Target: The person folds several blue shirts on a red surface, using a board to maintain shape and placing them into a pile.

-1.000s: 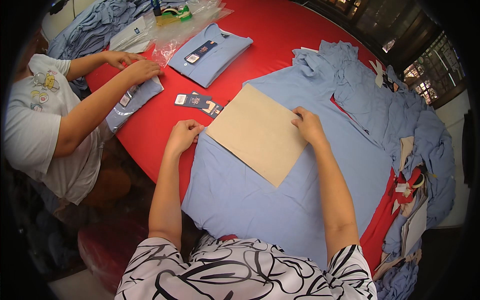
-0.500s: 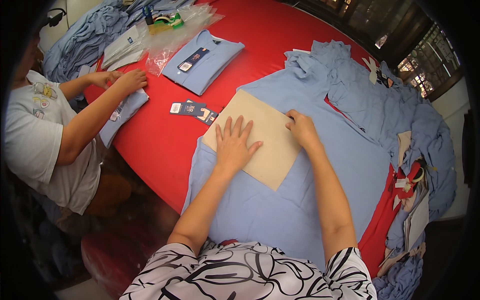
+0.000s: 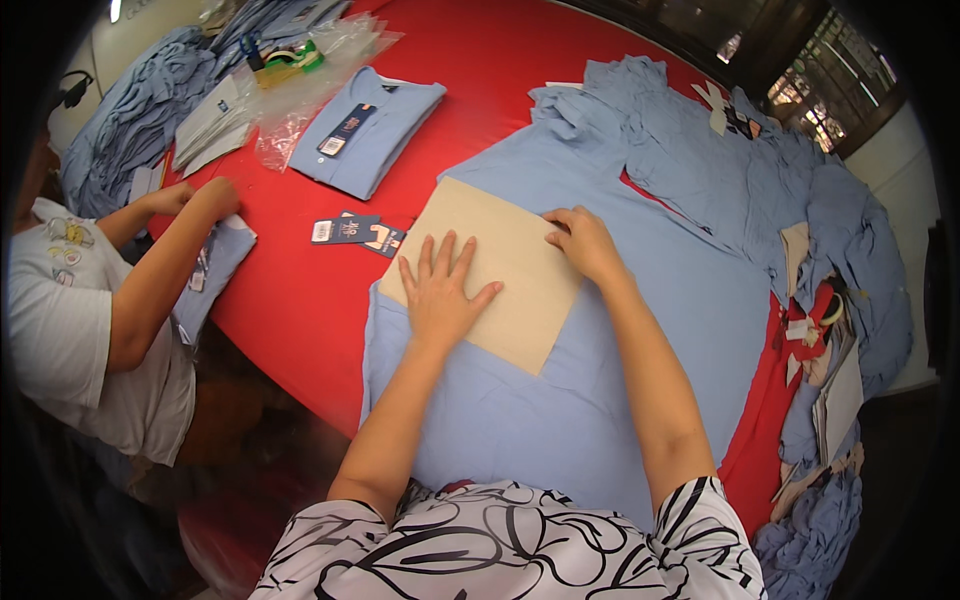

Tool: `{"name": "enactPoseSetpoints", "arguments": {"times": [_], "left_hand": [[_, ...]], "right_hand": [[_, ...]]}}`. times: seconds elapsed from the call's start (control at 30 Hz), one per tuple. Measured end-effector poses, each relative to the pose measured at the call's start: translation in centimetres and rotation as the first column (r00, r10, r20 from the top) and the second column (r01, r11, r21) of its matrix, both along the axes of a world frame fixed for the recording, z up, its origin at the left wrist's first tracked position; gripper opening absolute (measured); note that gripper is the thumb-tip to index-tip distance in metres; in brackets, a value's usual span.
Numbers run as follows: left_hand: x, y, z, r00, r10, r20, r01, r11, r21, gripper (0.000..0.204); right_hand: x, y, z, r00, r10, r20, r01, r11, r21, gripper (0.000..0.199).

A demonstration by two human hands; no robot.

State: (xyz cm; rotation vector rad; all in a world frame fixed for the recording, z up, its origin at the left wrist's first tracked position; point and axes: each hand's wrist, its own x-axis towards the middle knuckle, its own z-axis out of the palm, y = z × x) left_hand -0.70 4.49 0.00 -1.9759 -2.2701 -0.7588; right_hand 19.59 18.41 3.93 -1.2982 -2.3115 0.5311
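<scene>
A light blue shirt lies spread flat on the red table in front of me. A tan cardboard sheet rests on its upper part. My left hand lies flat with fingers spread on the cardboard's left half. My right hand rests on the cardboard's right edge, fingers curled, touching both board and shirt.
A folded blue shirt with a tag lies further back, dark paper tags beside it. Clear plastic bags and loose blue shirts lie around. A person in a white top at the left handles a bagged shirt.
My left hand moved from the shirt's left edge onto the cardboard and now presses flat on it. My right hand stayed at the board's right edge.
</scene>
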Motion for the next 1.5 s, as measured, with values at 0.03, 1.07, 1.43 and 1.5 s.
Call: {"name": "enactPoseSetpoints", "arguments": {"times": [0.03,1.07,1.43,1.5], "left_hand": [[0.0,0.3,0.1,1.0,-0.002,-0.004,0.002,1.0,0.005,0.072],[-2.3,0.7,1.0,0.995,-0.08,-0.056,0.08,0.997,-0.003,0.072],[-2.6,1.0,-0.5,0.881,0.014,0.473,0.009,0.999,-0.047,0.065],[-3.2,0.7,-2.0,0.898,0.017,0.44,-0.016,1.0,-0.006,0.064]], "right_hand": [[0.7,0.8,0.3,0.998,-0.052,-0.045,0.051,0.998,-0.022,0.027],[-2.7,9.0,5.3,0.989,-0.149,-0.011,0.135,0.862,0.488,0.011],[-7.2,0.4,-1.8,0.981,0.158,0.112,-0.175,0.97,0.167,0.055],[-8.7,-2.0,-3.2,0.952,0.137,0.275,-0.204,0.951,0.232,0.058]]}}
